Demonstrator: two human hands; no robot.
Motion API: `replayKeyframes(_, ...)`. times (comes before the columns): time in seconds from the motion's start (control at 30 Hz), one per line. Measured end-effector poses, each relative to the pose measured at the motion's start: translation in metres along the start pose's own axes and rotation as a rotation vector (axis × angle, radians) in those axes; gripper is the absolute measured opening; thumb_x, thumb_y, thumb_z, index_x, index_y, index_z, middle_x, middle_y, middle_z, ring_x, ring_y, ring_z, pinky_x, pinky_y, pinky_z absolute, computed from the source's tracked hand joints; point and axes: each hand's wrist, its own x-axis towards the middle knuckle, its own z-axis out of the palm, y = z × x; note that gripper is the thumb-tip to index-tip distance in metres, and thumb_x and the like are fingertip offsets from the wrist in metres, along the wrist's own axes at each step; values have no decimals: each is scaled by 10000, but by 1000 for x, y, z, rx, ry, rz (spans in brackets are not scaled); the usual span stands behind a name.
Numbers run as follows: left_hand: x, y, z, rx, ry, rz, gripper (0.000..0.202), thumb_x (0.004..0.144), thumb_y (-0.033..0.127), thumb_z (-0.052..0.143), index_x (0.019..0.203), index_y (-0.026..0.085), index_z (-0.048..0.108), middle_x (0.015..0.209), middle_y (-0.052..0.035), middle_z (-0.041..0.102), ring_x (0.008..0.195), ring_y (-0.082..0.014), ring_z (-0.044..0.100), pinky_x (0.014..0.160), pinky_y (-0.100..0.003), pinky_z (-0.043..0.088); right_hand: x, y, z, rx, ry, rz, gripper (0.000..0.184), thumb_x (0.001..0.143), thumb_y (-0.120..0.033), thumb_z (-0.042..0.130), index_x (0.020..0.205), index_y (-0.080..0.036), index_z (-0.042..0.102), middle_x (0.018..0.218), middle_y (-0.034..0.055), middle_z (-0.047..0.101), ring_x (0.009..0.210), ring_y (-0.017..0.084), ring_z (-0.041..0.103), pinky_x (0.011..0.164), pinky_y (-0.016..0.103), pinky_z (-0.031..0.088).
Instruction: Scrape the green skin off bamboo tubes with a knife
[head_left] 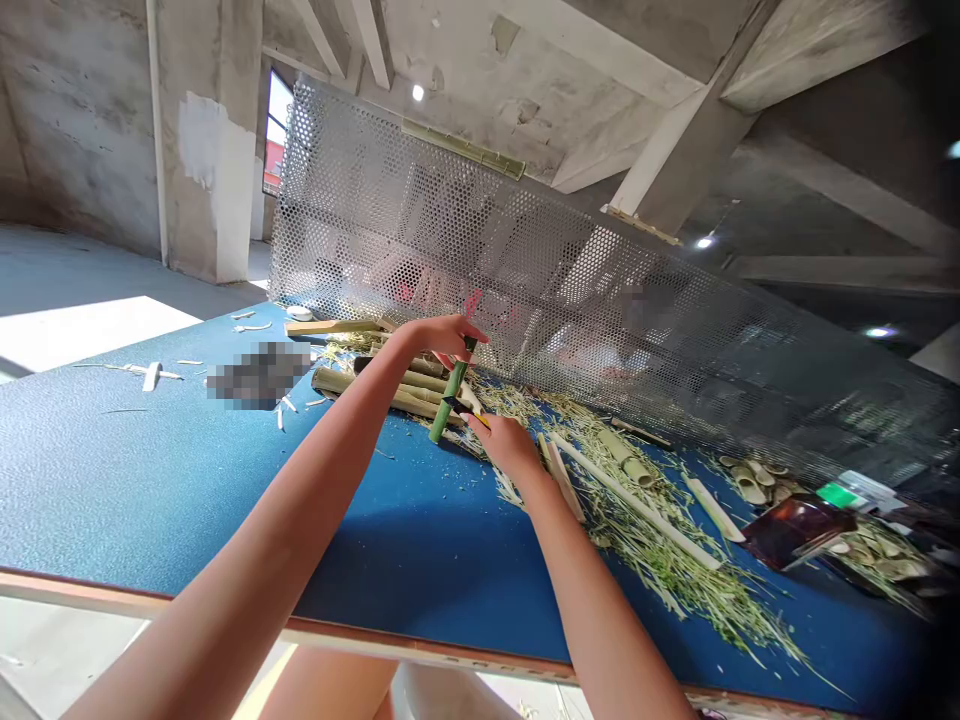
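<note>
My left hand [448, 337] is closed on the upper end of a short green bamboo piece [439, 428], which stands tilted on the blue table [390, 540]. In my right hand [508, 442] is a knife [480, 419] with a black and yellow handle. Its dark front end lies against the lower part of the green bamboo; the cutting edge is too small to make out. Just behind and to the left lie several split bamboo lengths [337, 382]. Thin shavings [502, 400] are scattered beside my right hand.
A perforated metal screen [525, 270] runs along the table's far side. Bamboo strips [637, 500] and a heap of green shavings [675, 560] cover the right. Farther right are a dark red bottle [795, 530] and bamboo offcuts [750, 480]. A blurred-out patch [262, 376] lies left.
</note>
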Motion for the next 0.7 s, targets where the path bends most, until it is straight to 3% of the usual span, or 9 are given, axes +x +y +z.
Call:
replayKeyframes(0.17,-1,-3,-1,-35,-16,14,753,655,286,621,1366,186,393,873,-15,622,902,-177,565,813,-332,484,-5,-5,5,-63,-41,-10,511,908,-548,291,844,-187,647,778,81,669,684,184,593,489,248,208)
replayKeyframes(0.43,-1,-1,-1,-43,-39,24,726,660,292,639,1349,222,423,815,2,597,849,-155,564,802,-311,487,-5,-7,-9,-199,114,38,499,934,-497,257,875,-177,636,715,82,664,636,197,596,482,265,198)
replayKeyframes(0.7,2,2,0,-31,11,-42,783,621,211,640,1364,162,398,911,-30,597,907,-195,561,783,-317,499,-4,-7,-2,-133,-43,39,552,921,-538,225,891,-190,652,789,91,667,699,205,600,513,252,262)
